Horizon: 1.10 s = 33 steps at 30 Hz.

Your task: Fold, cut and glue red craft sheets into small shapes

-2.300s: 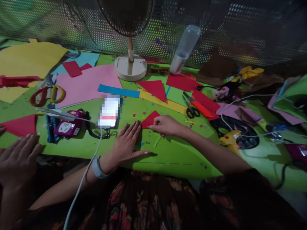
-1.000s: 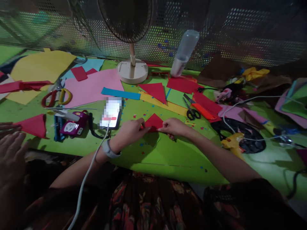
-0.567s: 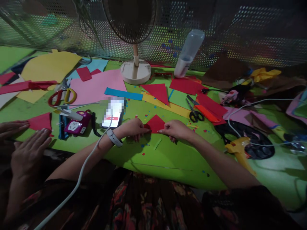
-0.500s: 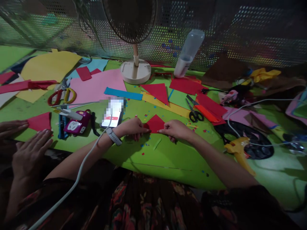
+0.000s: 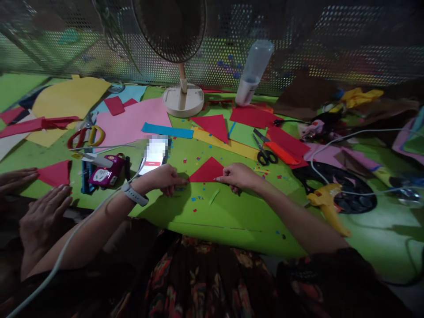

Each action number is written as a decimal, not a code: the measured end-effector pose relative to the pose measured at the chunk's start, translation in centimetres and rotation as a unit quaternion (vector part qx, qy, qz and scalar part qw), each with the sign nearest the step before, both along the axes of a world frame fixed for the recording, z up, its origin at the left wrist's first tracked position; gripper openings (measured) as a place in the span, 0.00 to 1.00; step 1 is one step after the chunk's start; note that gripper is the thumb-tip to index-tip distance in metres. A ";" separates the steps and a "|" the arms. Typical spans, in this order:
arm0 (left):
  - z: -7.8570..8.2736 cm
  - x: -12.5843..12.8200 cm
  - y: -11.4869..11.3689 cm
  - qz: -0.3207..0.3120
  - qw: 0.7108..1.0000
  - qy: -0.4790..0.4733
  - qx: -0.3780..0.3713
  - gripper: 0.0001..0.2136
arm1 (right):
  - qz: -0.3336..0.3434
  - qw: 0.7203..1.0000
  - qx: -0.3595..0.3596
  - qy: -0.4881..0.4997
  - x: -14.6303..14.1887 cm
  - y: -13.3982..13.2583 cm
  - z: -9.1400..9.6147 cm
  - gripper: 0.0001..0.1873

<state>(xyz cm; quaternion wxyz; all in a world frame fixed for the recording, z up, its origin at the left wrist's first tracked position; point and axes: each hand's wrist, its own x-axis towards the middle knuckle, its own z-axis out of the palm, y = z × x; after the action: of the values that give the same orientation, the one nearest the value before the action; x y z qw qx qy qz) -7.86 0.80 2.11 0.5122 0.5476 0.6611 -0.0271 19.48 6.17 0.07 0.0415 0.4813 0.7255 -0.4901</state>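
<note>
A red paper triangle lies on the green table in front of me, point away from me and long edge nearest. My right hand is closed, its thumb and finger pinched at the triangle's right corner. At the left corner is my left hand, fingers curled and the extended tip touching the paper's end; whether it pinches or only presses there is hard to see. A grey watch is on my left wrist. A thin green strip and small paper scraps lie close to the triangle.
A co-worker's hands rest by another red piece at left. Around me are a phone, purple device, black scissors, red-and-yellow scissors, fan, bottle and yellow glue gun. A white cable crosses my left forearm.
My left hand has slid left along the triangle's near edge to its corner, uncovering more red paper. My right hand stays at the right corner. The view has shifted slightly.
</note>
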 end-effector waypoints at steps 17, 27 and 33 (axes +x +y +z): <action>2.6 4.1 -3.5 0.059 0.967 -0.160 0.187 0.22 | -0.070 0.988 0.077 0.111 -0.3 -1.0 3.1 0.14; -1.3 5.9 1.7 0.332 0.841 -0.413 0.108 0.14 | -0.160 0.950 0.236 0.131 0.5 -1.1 2.7 0.15; -1.9 4.9 1.5 0.327 0.829 -0.429 0.149 0.10 | -0.059 0.967 0.238 -0.065 -1.0 -1.3 1.0 0.13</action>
<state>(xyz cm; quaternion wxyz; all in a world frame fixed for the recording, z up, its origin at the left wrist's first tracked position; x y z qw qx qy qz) -2.93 2.33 0.25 0.6351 0.3253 0.5115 0.4788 18.47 4.88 1.06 -0.0563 0.5497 0.7875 -0.2730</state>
